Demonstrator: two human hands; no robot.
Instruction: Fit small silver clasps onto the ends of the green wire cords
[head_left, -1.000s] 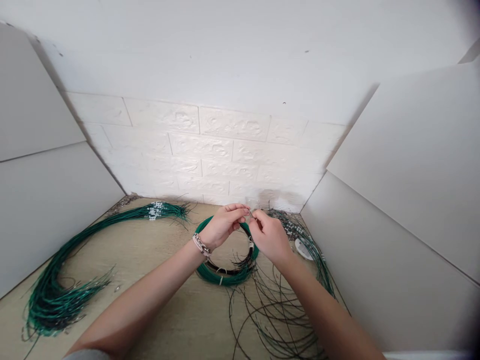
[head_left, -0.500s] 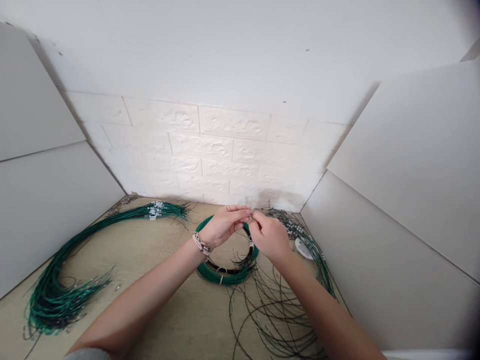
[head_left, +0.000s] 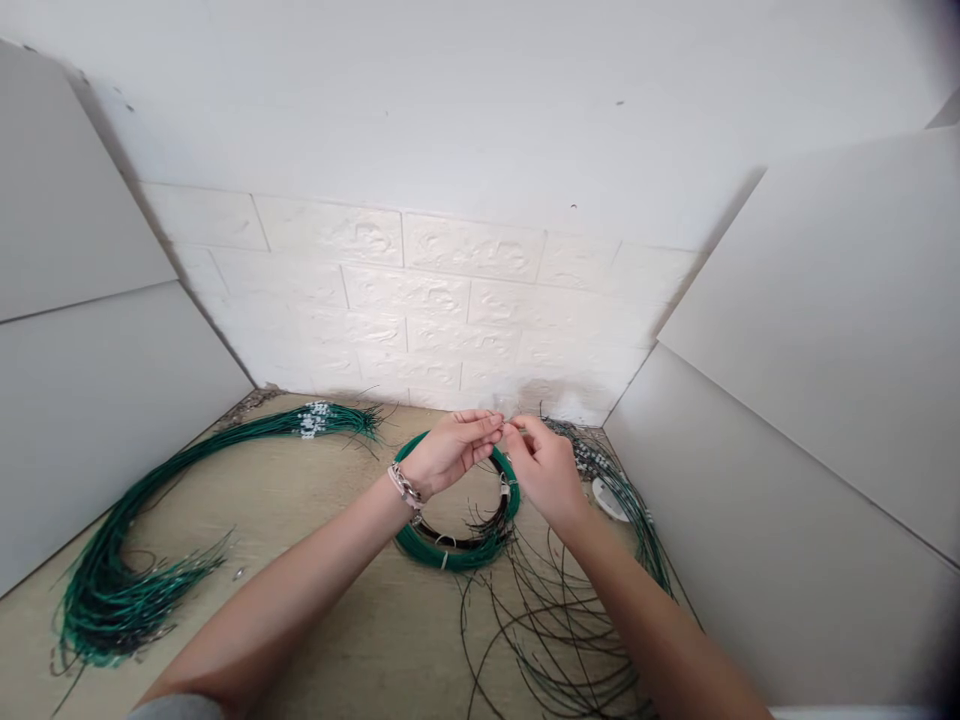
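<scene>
Above the coiled green wire ring (head_left: 420,548), my two hands meet at the fingertips. My left hand (head_left: 450,450), with a chain bracelet (head_left: 405,487) at the wrist, pinches something too small to make out. Thumb and forefinger of my right hand (head_left: 546,465) close at the same spot, its other fingers curled or partly raised. The ring is bound with white ties and has dark wires along its inner side. Part of it is hidden behind my hands.
A long bundle of green wires (head_left: 127,510) with white tags (head_left: 313,420) curves along the left. Loose dark wires (head_left: 555,640) spread at lower right, below another tagged bundle (head_left: 637,520) and a white disc (head_left: 610,498). White panels (head_left: 750,450) and a brick-patterned wall (head_left: 472,250) enclose the surface.
My right hand's fingers have loosened and lifted slightly from a tighter curl. My left hand keeps its pinch. The whole view has shifted very slightly.
</scene>
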